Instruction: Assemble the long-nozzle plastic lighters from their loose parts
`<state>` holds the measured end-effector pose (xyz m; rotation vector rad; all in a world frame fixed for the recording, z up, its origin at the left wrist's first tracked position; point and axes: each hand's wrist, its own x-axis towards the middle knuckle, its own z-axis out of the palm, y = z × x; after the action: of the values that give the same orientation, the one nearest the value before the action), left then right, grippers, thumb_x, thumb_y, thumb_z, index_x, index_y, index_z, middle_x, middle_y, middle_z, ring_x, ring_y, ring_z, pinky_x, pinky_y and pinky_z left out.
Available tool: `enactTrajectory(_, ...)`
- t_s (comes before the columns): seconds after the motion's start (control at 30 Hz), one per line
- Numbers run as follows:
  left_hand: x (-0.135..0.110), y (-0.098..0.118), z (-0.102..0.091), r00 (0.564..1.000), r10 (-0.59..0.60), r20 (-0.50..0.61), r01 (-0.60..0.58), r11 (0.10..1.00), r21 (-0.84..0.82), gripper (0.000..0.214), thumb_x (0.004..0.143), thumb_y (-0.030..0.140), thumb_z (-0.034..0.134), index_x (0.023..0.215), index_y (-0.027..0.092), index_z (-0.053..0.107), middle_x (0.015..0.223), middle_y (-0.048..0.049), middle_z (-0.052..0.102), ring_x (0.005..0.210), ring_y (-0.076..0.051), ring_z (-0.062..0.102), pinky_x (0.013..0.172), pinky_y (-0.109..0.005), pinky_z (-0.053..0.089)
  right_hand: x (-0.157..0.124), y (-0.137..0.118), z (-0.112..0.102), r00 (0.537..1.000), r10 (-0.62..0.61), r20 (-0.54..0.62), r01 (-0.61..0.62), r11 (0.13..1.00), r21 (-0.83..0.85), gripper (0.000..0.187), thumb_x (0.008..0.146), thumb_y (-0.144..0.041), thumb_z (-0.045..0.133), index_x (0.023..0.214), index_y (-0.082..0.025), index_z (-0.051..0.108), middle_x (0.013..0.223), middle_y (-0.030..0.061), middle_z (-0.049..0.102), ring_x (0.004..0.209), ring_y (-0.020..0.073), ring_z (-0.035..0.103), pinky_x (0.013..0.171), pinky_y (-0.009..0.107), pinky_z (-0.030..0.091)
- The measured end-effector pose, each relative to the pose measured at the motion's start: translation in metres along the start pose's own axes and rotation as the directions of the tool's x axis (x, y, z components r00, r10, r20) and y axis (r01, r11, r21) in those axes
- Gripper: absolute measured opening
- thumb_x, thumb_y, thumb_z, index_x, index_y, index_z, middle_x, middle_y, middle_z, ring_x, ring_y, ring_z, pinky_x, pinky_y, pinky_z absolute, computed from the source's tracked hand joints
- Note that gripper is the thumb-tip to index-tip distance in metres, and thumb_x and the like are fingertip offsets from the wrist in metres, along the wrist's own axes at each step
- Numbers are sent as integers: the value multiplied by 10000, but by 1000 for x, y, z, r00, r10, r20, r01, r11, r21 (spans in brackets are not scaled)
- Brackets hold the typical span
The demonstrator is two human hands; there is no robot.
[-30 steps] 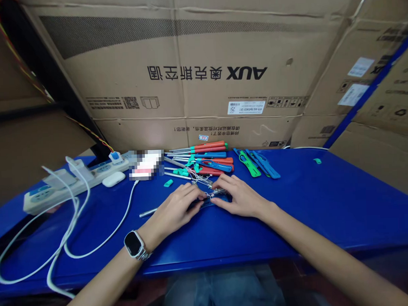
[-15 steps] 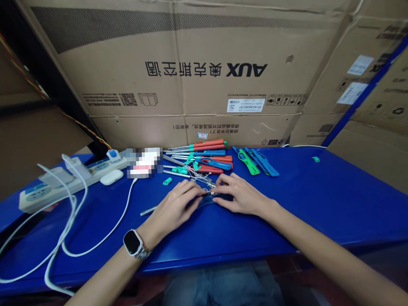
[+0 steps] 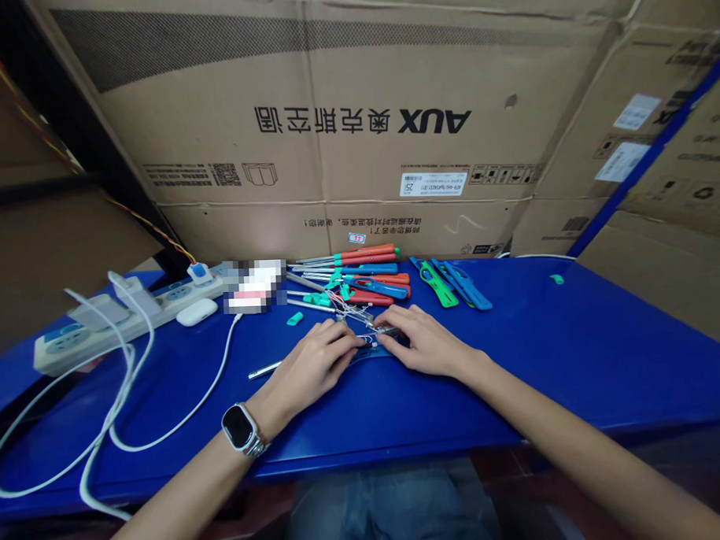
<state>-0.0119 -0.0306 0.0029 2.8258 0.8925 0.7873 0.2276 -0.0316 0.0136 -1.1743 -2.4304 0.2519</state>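
Observation:
My left hand [image 3: 319, 354], wearing a watch, is closed, with thumb and forefinger pinched on a small black piece [image 3: 368, 344] with thin white wires. Beneath both hands lies the blue handle shell [image 3: 371, 354] of a long-neck lighter. Its metal tube [image 3: 264, 371] sticks out to the left under my left hand. My right hand [image 3: 425, 342] is curled at the shell's other end, thumb and forefinger close together over a small shiny part [image 3: 388, 330]. What exactly its fingertips grip is hidden. Just behind them lie loose white wires [image 3: 355, 306].
Long-neck lighters with red and blue handles [image 3: 371, 256] are piled behind my hands. Green and blue handle shells [image 3: 437, 283] lie right of them. Small green pieces [image 3: 295, 319] are scattered about. Left are a power strip [image 3: 166, 308], white cables [image 3: 127, 373] and a blurred-out phone [image 3: 254, 288].
My right fingertips have shifted slightly away from the black piece, so more of it and the shiny part shows. My left hand has barely moved and keeps its pinch.

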Motion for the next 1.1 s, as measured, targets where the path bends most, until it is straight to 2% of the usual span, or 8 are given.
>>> enactTrajectory(0.1,0,1,0,1000,5,2,-5,1000,14,224,1003,204,442,1085,203,650,981,-66,649,920,-203,601,862,-371,483,1,-3,1,1000,14,10,-14,1000,2,202,976,-372,519,1090,-228,602,1077,58,671,963,206,621,865,369,403)
enactTrajectory(0.23,0,1,1,1000,-5,15,5,1000,24,235,1013,210,418,1064,198,647,989,-66,647,929,-206,598,887,-385,472,3,-1,4,1000,-1,5,1,1000,11,150,972,-334,534,1034,-222,612,1050,48,672,970,195,629,867,357,382)
enactTrajectory(0.43,-1,3,2,996,-59,64,55,996,66,286,1030,224,382,1210,199,603,1032,-78,623,959,-219,568,884,-399,460,2,1,6,999,-32,17,31,999,3,192,994,-351,499,1043,-222,631,1034,42,661,947,181,621,843,348,372)
enactTrajectory(0.63,0,2,3,997,-36,74,29,995,96,309,1037,226,361,1175,188,634,1022,-85,621,934,-220,558,852,-393,457,1,-4,4,999,-37,20,37,999,4,210,992,-340,503,1099,-233,649,1040,49,655,1009,195,599,852,354,364)
enactTrajectory(0.87,-6,-2,2,994,-62,85,59,998,39,236,1008,185,428,1100,196,645,1044,-69,635,967,-205,581,926,-390,451,0,-5,7,998,-42,38,42,999,-10,220,1002,-336,486,1084,-240,666,1017,48,647,975,186,592,828,349,354)
enactTrajectory(1.1,-12,-3,-7,992,-55,116,58,998,-27,262,995,161,443,1176,215,624,1068,-67,619,1016,-210,569,977,-420,431,0,-5,11,996,-75,49,79,993,-85,237,1010,-341,474,1101,-231,663,988,54,619,965,186,569,805,333,357)
